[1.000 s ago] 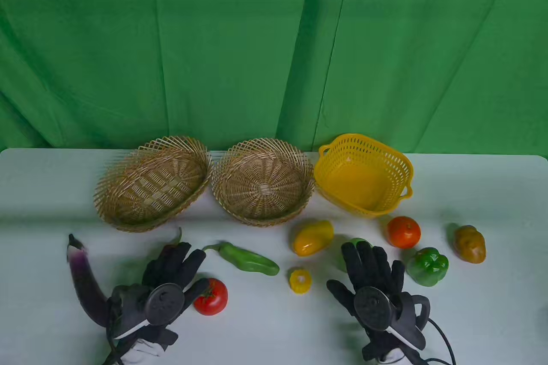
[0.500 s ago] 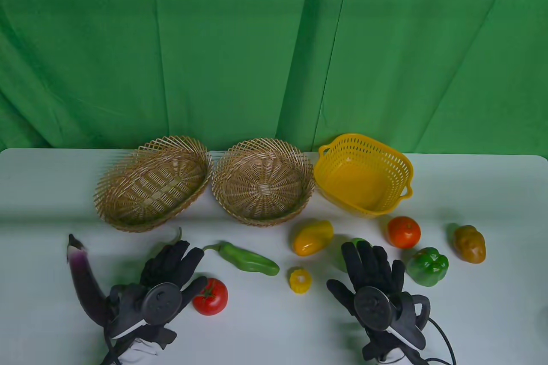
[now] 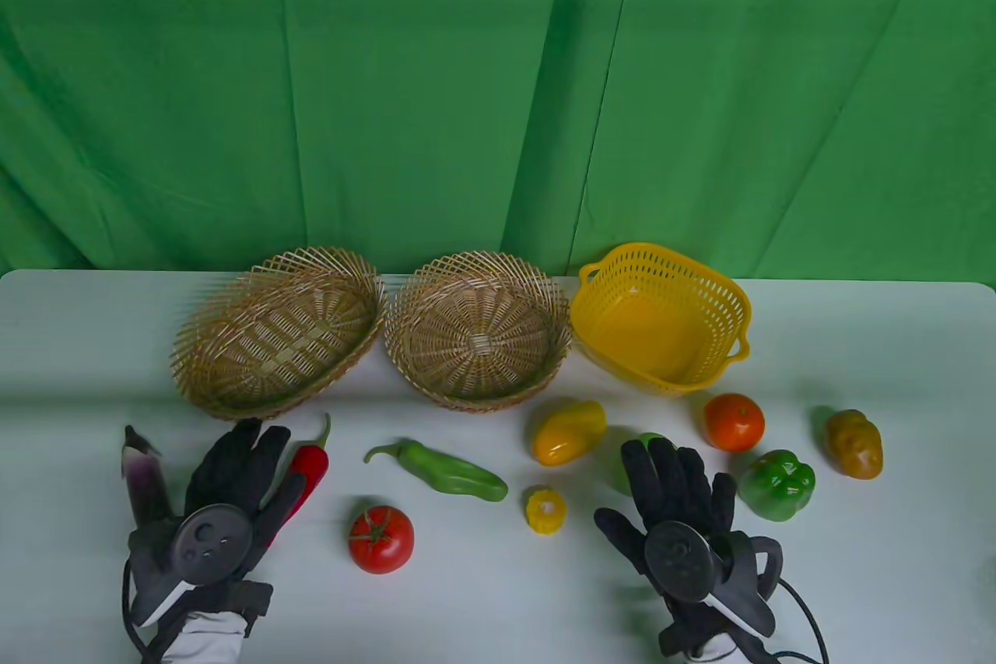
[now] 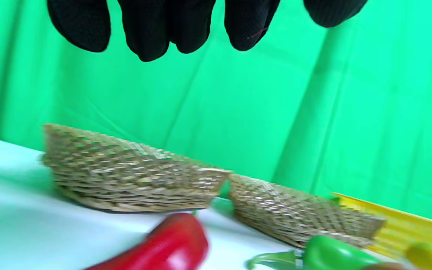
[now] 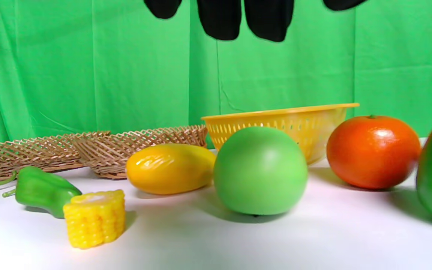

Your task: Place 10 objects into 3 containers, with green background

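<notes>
Fingers of my left hand (image 3: 222,497) are spreading flat and loose above the near-left table (image 3: 78,353), gripping nothing; the red chili (image 3: 307,465) is lying just beside them on the right, partly under my fingers, and the eggplant (image 3: 142,473) is poking out just beside them on the left. My right hand (image 3: 675,512) is hovering open-fingered too, holding nothing, with the green apple (image 5: 260,170) sitting right ahead of its fingertips, mostly hidden under them from above.

Along the far edge, the oval wicker basket (image 3: 276,333), the round wicker basket (image 3: 476,329) and the yellow plastic basket (image 3: 660,317) are standing in a row, rims nearly touching, none of them holding anything.

Between my hands, the tomato (image 3: 380,539), the green chili (image 3: 443,468) and the corn piece (image 3: 545,511) are lying apart from one another, leaving bare table around each. The mango (image 3: 568,432) is sitting near the round basket's front edge. To my right, the orange (image 3: 734,422), green bell pepper (image 3: 776,485) and potato (image 3: 853,444) are crowding together near the yellow basket.
</notes>
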Demonstrator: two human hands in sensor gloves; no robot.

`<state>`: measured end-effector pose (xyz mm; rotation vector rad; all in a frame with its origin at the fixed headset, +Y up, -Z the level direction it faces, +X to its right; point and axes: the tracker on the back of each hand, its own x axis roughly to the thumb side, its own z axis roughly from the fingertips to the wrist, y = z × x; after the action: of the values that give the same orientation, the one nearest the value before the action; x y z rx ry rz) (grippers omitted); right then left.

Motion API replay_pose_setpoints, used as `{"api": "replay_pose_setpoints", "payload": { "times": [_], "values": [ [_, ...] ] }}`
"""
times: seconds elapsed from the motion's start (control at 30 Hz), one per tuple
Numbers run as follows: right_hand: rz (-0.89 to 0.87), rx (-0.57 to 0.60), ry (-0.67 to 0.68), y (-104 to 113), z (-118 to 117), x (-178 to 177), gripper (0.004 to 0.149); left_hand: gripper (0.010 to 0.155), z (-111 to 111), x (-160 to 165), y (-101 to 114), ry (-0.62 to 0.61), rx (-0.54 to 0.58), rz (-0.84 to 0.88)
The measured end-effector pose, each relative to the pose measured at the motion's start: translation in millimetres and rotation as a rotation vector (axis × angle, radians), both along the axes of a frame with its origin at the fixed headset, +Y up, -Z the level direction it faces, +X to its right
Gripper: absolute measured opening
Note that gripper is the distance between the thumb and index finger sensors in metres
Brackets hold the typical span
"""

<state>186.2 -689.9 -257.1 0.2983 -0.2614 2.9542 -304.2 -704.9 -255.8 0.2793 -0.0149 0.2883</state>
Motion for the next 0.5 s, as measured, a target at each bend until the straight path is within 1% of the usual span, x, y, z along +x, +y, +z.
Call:
{"api": "replay_pose_setpoints", "payload": {
  "times": [0.07,0.17,0.3,0.37,0.4,0.5],
  "values": [
    [-0.004,0.005,-0.002,0.7,0.4,0.7,0.081,0.067,-1.0,-12.4,-6.4,0.051,-0.039,0.015],
    [-0.007,0.003,-0.003,0.7,0.2,1.3,0.081,0.067,-1.8,-24.7,-13.3,0.103,-0.063,0.035],
    [-0.009,-0.01,-0.003,-1.0,-1.4,2.0,0.082,0.068,-3.6,-39.3,-27.4,0.172,-0.114,0.013],
    [-0.006,-0.016,0.0,-2.5,-2.1,1.2,0.081,0.069,-4.2,-46.2,-35.3,0.221,-0.159,-0.001],
    [0.0,-0.02,0.002,-3.6,-2.4,0.3,0.081,0.07,-4.3,-50.6,-40.5,0.254,-0.199,-0.007],
    [0.007,-0.025,0.005,-4.6,-2.8,-0.9,0.081,0.074,-4.6,-60.1,-54.6,0.309,-0.285,-0.007]
  ]
}}
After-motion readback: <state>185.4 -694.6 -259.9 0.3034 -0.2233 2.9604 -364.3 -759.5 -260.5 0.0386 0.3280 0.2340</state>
